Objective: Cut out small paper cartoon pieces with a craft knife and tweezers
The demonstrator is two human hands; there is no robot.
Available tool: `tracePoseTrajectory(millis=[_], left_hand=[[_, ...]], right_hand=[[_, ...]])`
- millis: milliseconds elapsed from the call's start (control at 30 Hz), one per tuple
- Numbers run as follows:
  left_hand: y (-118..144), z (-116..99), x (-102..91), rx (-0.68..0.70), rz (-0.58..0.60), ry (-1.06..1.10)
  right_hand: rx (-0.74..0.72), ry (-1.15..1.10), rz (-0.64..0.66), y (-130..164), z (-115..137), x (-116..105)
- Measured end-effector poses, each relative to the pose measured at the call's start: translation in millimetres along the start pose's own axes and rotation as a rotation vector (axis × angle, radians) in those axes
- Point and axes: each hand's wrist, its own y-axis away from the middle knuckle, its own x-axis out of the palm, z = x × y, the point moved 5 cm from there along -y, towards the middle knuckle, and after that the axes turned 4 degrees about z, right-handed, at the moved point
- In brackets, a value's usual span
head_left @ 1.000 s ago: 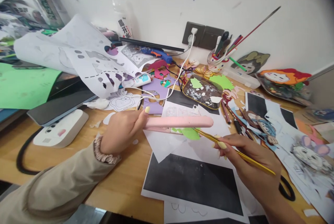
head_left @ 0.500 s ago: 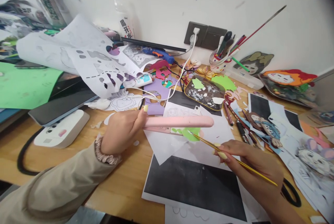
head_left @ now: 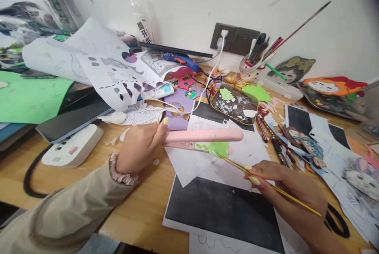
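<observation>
My left hand (head_left: 145,143) is closed round a pink hair straightener (head_left: 204,135), its thumb on top. The lower arm shows small marks near the thumb. Green cut pieces (head_left: 220,149) lie against its lower arm, partly hidden by the upper arm. In my right hand (head_left: 284,185) a thin gold tool (head_left: 233,163) is pinched between thumb and fingers. Its narrow tip meets the green, and I cannot tell whether it is tweezers or a fine brush. Below are a white sheet (head_left: 189,169) and a black sheet with a white border (head_left: 222,210).
A dark tray (head_left: 233,106) holds white and green scraps. A blue glue gun (head_left: 180,59), white cable (head_left: 207,82) and cut paper lie behind. To the left are a phone-like slab (head_left: 74,119) and white device (head_left: 72,145); at right, pens (head_left: 278,152) and paper figures (head_left: 304,143).
The view has shifted slightly. The gold tool's tip stays at the green pieces, a little further left on them. Both hands keep their holds.
</observation>
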Motion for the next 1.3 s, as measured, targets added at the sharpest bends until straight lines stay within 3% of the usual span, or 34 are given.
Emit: tracePoseTrajectory(millis=[133, 233, 367, 533, 633, 967, 1300], left_hand=[[-1.3, 3.0, -0.8, -0.044, -0.02, 0.004], [-2.5, 4.1, -0.9, -0.05, -0.015, 0.003], [-3.4, 2.8, 1.2, -0.05, 0.063, 0.087], [-3.1, -1.9, 9.1, 0.016, 0.19, 0.196], [-2.9, -1.2, 13.4, 0.03, 0.201, 0.174], [-3.1, 1.4, 22.9, 0.049, 0.289, 0.188], [-2.8, 1.9, 24.4, 0.039, 0.296, 0.149]], right_hand=[[0.0, -0.114, 0.081, 2.9, 1.8, 4.8], [0.037, -0.058, 0.078, 6.6, 0.2, 6.9], [0.079, 0.072, 0.077, 6.9, -1.4, 14.9], [-0.005, 0.07, 0.066, -2.2, 8.5, 28.5], [-0.026, 0.06, 0.042, -5.7, 11.7, 32.1], [-0.029, 0.092, 0.086, -2.7, 9.2, 31.0], [-0.002, 0.07, 0.138, -1.1, 7.2, 34.3]])
